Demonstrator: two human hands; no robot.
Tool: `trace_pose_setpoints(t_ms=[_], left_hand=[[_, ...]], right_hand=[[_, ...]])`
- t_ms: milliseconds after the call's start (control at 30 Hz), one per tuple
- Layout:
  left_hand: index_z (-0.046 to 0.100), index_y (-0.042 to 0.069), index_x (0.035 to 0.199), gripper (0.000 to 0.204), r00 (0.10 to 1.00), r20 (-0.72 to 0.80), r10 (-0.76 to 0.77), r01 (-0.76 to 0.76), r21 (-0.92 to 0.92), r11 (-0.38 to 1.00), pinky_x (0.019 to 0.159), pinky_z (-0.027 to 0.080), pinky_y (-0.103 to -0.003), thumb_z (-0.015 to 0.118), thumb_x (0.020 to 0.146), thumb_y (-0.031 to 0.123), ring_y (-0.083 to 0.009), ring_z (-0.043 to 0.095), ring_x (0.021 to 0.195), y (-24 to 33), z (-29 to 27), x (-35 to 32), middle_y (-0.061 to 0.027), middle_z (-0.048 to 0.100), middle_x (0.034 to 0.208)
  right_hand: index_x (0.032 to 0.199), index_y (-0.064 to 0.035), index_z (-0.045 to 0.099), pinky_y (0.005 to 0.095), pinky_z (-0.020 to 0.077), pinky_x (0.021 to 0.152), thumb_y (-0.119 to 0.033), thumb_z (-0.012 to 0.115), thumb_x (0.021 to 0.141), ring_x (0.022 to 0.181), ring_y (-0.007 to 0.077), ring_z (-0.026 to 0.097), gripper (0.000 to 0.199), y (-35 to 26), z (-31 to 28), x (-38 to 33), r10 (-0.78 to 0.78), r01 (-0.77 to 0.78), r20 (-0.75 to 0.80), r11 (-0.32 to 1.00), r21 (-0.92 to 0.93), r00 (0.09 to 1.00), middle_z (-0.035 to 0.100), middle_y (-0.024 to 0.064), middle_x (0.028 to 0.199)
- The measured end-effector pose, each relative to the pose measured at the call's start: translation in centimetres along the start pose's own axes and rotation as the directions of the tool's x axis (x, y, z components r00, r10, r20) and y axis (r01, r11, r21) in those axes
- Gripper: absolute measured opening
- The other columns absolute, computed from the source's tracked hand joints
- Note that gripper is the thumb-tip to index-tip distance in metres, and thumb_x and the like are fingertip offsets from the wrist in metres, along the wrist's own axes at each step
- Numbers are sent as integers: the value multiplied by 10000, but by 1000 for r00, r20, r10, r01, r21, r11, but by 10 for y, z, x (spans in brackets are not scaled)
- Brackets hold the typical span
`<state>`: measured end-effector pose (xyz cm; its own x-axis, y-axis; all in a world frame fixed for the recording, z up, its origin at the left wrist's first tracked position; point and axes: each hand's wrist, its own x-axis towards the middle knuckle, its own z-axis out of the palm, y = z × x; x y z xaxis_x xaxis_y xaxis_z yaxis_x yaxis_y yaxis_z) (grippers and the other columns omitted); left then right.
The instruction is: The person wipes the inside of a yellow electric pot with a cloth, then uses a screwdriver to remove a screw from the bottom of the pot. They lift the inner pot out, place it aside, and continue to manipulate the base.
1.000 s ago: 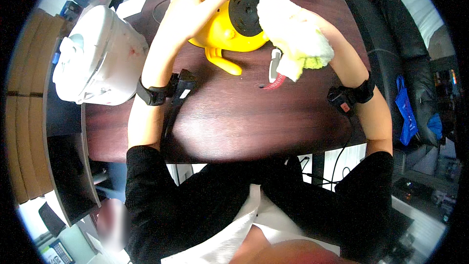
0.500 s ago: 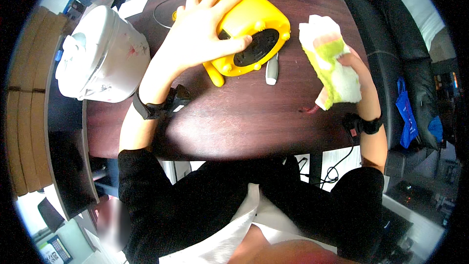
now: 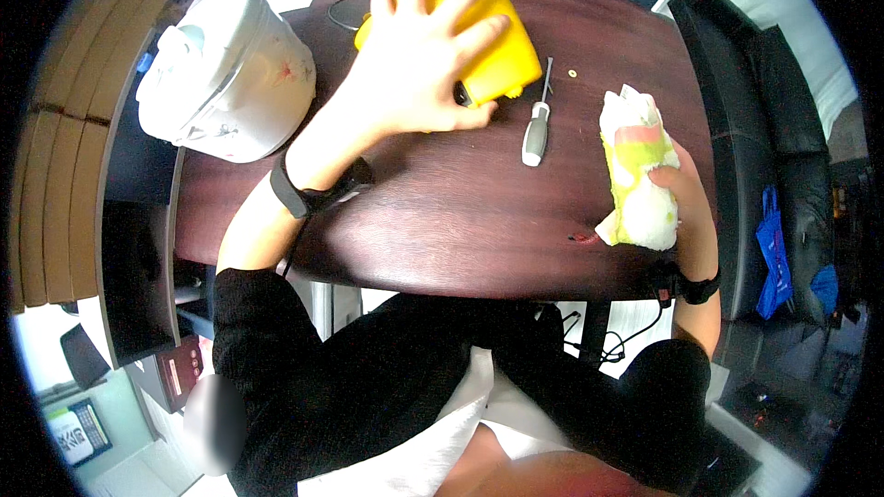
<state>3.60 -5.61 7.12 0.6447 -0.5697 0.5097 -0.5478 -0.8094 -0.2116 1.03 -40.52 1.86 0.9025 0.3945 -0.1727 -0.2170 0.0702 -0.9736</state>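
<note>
A dark reddish-brown, wood-grained table (image 3: 442,221) carries a grey-and-white screwdriver (image 3: 535,134). Left of the screwdriver sits a tilted yellow appliance (image 3: 509,51), with a white lidded pot (image 3: 262,83) farther left. Just right of the screwdriver's shaft lies a small pale ring (image 3: 572,74); beyond its handle end and to the right, a blurred red thing (image 3: 582,238).

The left grip (image 3: 414,69) hides part of the yellow appliance (image 3: 508,55); 1 pale speck (image 3: 572,74) is unidentifiably small.
</note>
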Motion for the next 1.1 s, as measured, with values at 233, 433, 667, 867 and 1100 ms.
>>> trace_pose_setpoints(t_ms=[233,433,667,867,1100], left_hand=[[494,206,1324,884,995,19,100,-99,-44,994,904,366,-515,789,541,490,-351,407,1172,42,-14,-17,-74,397,1419],[464,113,1350,770,997,-74,32,-42,-133,990,810,405,-352,725,678,384,-254,503,942,58,-17,-29,-105,476,1316],[617,36,927,197,999,41,-16,32,-423,906,614,453,-390,622,880,227,-293,567,666,45,-25,-29,-122,565,689],[657,-18,893,243,977,212,-15,150,-639,755,587,481,-368,600,910,218,-298,630,658,31,-41,-19,-167,621,718],[705,-12,924,289,934,217,-284,344,-761,550,502,454,-259,574,937,245,-136,615,550,22,-38,-18,-100,661,668]], right_hand=[[1308,33,447,327,543,829,-77,573,739,944,224,654,593,1,9,1,11,-11,-45,1000,-5,999,625,133,1111],[1337,34,420,322,535,842,-33,527,766,957,224,649,585,0,21,-1,-2,2,-42,1000,1,999,614,133,1135],[1352,36,399,311,516,859,-37,548,790,993,207,633,586,4,33,-2,-64,60,-88,997,-43,994,605,135,1157],[1310,24,409,308,476,881,-29,623,814,1019,172,591,543,2,61,10,-318,289,-40,901,-323,947,601,110,1127],[1253,-9,444,349,490,864,-156,671,848,1029,245,615,487,15,103,41,-571,535,40,739,-409,820,604,160,1118]])
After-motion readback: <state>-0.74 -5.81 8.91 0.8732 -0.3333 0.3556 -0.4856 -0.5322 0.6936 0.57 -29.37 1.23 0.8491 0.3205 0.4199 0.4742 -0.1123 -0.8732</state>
